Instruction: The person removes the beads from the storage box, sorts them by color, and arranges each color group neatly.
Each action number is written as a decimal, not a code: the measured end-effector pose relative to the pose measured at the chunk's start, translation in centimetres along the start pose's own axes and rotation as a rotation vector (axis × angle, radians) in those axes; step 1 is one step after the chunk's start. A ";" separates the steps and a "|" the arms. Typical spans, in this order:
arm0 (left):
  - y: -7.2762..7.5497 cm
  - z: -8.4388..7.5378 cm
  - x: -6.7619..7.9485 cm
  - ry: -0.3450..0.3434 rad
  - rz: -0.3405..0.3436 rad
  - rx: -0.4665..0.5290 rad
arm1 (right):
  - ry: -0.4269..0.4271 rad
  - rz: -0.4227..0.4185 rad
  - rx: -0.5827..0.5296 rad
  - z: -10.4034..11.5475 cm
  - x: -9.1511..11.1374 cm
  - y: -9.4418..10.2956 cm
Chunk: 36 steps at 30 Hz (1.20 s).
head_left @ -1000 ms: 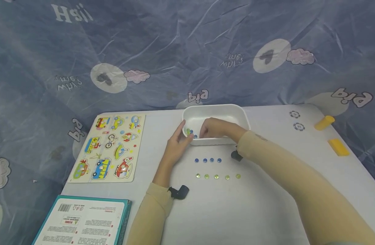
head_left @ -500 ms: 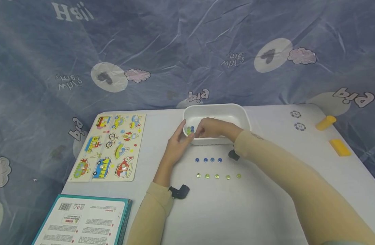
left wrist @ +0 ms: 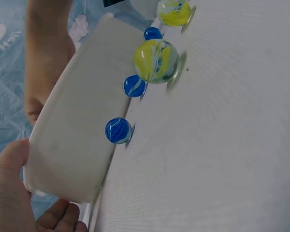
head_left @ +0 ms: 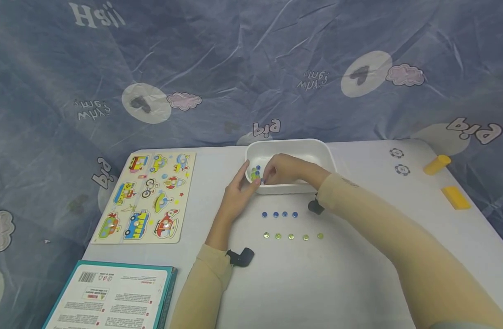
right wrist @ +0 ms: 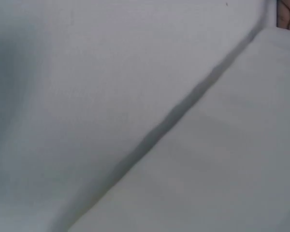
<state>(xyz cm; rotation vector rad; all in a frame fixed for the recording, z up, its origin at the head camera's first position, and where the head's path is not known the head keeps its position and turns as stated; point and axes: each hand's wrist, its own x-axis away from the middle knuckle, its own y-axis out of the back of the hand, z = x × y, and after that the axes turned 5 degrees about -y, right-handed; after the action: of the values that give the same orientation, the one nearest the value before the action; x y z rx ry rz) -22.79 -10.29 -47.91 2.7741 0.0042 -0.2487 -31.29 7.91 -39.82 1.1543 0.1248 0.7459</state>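
A white plastic tray (head_left: pixel 292 188) stands at the back of the table. My left hand (head_left: pixel 236 194) grips its left end, thumb at the near rim and fingers along the side; the left wrist view shows the thumb (left wrist: pixel 12 157) against the rim. Inside, blue and yellow-green marbles (head_left: pixel 254 173) gather in the left corner. My right hand (head_left: pixel 286 168) reaches in over the near wall, fingers curled, pinching what looks like a blue marble (head_left: pixel 262 181) at the fingertips. In front of the tray lie a row of blue marbles (head_left: pixel 284 214) and a row of yellow-green marbles (head_left: pixel 291 236).
A vehicle picture puzzle board (head_left: pixel 144 196) lies at the left, with a teal-edged box (head_left: pixel 115 297) nearer. At the right are two poker-chip-like discs (head_left: pixel 402 170), a yellow cylinder (head_left: pixel 437 165) and a yellow block (head_left: pixel 456 198). A printed blue curtain (head_left: pixel 235 68) hangs behind.
My right hand has shifted slightly left inside the tray, toward the corner marbles, and its fingertips have come together there. Some corner marbles have moved. My left hand stays on the tray.
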 end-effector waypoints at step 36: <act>-0.3 -0.8 0.5 0.040 -0.027 -0.037 | -0.082 -0.186 -0.224 -4.3 15.0 -1.8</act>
<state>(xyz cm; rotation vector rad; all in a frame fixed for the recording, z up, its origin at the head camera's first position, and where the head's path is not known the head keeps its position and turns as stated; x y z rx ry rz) -22.15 -9.75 -47.32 2.7435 0.0554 -0.1976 -21.01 19.81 -39.05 0.9440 0.0763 0.5321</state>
